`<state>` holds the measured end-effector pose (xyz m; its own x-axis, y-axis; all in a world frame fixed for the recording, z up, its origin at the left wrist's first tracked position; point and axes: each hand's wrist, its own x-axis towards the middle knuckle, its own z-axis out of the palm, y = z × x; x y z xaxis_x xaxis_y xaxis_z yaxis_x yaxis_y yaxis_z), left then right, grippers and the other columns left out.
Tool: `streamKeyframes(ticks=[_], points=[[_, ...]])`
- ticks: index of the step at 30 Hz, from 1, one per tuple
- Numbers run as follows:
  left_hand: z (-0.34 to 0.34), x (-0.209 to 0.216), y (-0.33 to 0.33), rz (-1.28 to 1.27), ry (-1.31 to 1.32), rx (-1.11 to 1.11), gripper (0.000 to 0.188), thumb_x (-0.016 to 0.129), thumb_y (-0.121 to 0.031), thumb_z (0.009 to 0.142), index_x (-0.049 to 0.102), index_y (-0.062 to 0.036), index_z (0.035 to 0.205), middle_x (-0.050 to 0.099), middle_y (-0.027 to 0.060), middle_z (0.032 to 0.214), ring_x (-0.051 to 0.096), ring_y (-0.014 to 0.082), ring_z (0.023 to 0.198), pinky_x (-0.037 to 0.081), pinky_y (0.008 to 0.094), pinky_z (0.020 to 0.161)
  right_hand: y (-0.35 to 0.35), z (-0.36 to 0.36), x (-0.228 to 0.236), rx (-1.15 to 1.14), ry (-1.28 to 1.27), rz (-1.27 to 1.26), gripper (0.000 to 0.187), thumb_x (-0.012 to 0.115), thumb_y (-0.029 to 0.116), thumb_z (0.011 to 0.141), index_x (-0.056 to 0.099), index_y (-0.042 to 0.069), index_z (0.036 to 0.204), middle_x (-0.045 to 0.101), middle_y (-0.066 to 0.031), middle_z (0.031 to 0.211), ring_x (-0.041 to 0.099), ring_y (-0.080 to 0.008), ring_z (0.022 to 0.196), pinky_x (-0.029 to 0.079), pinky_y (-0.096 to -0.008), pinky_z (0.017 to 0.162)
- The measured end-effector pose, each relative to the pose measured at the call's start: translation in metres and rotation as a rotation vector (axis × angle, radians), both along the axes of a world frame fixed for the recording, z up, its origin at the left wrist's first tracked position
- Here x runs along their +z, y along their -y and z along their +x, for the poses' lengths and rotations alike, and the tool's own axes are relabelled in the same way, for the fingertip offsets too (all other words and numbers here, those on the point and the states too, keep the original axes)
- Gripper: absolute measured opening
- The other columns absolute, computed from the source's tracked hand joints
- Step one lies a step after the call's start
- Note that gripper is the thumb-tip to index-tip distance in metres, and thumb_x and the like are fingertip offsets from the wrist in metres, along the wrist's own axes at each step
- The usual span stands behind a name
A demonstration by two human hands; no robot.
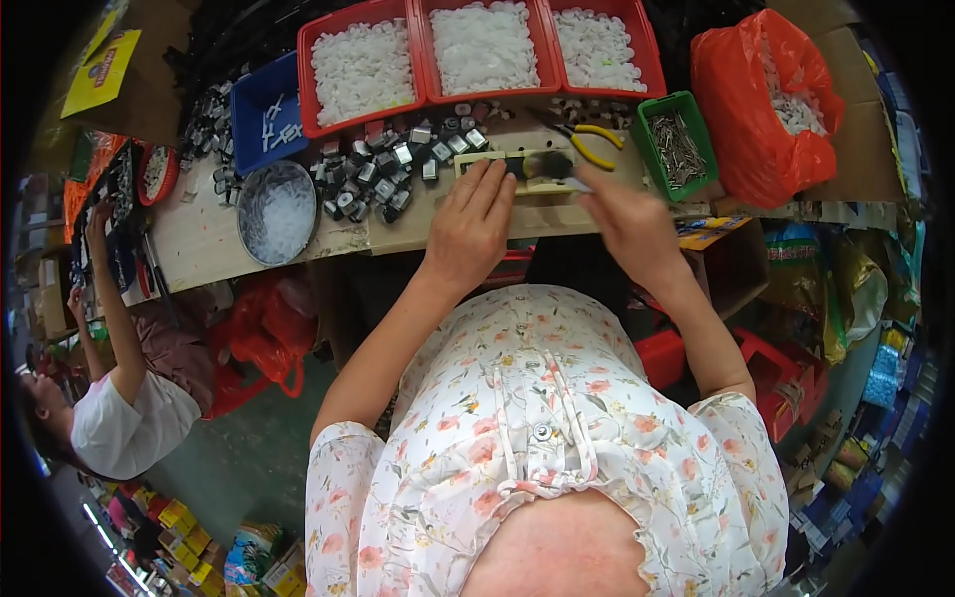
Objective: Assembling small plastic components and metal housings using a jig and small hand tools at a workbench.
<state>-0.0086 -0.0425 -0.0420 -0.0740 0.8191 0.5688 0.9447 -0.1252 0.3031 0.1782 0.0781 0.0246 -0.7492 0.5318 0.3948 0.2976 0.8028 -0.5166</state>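
Note:
My left hand (473,217) is at the near table edge, closed over the left part of a long pale block (542,186), fingers straight and close together. On the block sits a dark, partly yellow piece (514,166). Beside it a dark rounded shape (549,164) is smeared by motion; its kind I cannot tell. At the block's right end my right hand (634,227) is blurred, its fingers curled together around something I cannot make out. Just behind lie pliers with yellow handles (595,146). Left of the block is a heap of small black-and-silver parts (383,169).
Red bins (422,50) of white plastic pieces line the back. A blue bin (237,124) and a round metal bowl (247,234) stand left, a green bin (649,164) of metal pins and a red bag (731,109) right. Another person (129,423) works at far left.

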Motion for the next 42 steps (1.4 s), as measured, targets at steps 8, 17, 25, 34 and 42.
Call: streamKeyframes(ticks=[8,17,25,34,42], points=[[0.007,-0.006,-0.016,0.011,-0.108,-0.033,0.032,0.066,0.001,0.078,0.064,0.0093,0.109,0.061,0.0194,0.116,0.060,0.0354,0.111,0.052,0.0404,0.091,-0.003,0.018,0.004,-0.142,-0.048,-0.006,0.027,0.065,0.008,0.092,0.063,0.000,0.117,0.067,-0.0223,0.090,0.068,-0.0356,0.076,0.052,-0.0387,0.065],[0.006,-0.007,-0.019,0.040,-0.141,-0.051,0.033,0.064,0.000,0.076,0.064,0.0128,0.106,0.060,0.0224,0.112,0.060,0.0363,0.108,0.052,0.0399,0.088,-0.009,0.029,-0.015,-0.178,-0.007,0.063,0.024,0.062,0.010,0.094,0.062,0.001,0.116,0.064,-0.0204,0.079,0.064,-0.0340,0.065,0.047,-0.0407,0.058],[0.005,-0.005,-0.019,0.027,-0.083,-0.021,0.030,0.066,0.000,0.076,0.065,0.0086,0.105,0.061,0.0191,0.112,0.061,0.0342,0.105,0.052,0.0405,0.087,-0.063,0.016,0.004,-0.234,0.097,0.192,0.024,0.062,0.014,0.095,0.064,0.002,0.116,0.067,-0.0213,0.086,0.067,-0.0368,0.074,0.051,-0.0407,0.065],[0.012,0.001,-0.036,-0.082,-0.088,0.005,0.038,0.059,-0.006,0.075,0.059,0.0085,0.111,0.059,0.0199,0.112,0.056,0.0329,0.110,0.045,0.0408,0.097,-0.141,-0.006,-0.012,-0.310,0.408,0.392,0.021,0.059,0.019,0.096,0.063,0.005,0.112,0.063,-0.0147,0.090,0.064,-0.0348,0.075,0.051,-0.0442,0.064],[0.005,0.016,-0.040,-0.146,0.160,-0.046,0.040,0.063,0.002,0.073,0.060,0.0055,0.112,0.057,0.0165,0.102,0.057,0.0326,0.105,0.047,0.0402,0.091,-0.134,-0.014,0.004,-0.228,0.322,0.495,0.016,0.062,0.014,0.092,0.063,0.003,0.104,0.059,-0.0133,0.101,0.062,-0.0330,0.091,0.050,-0.0436,0.071]])
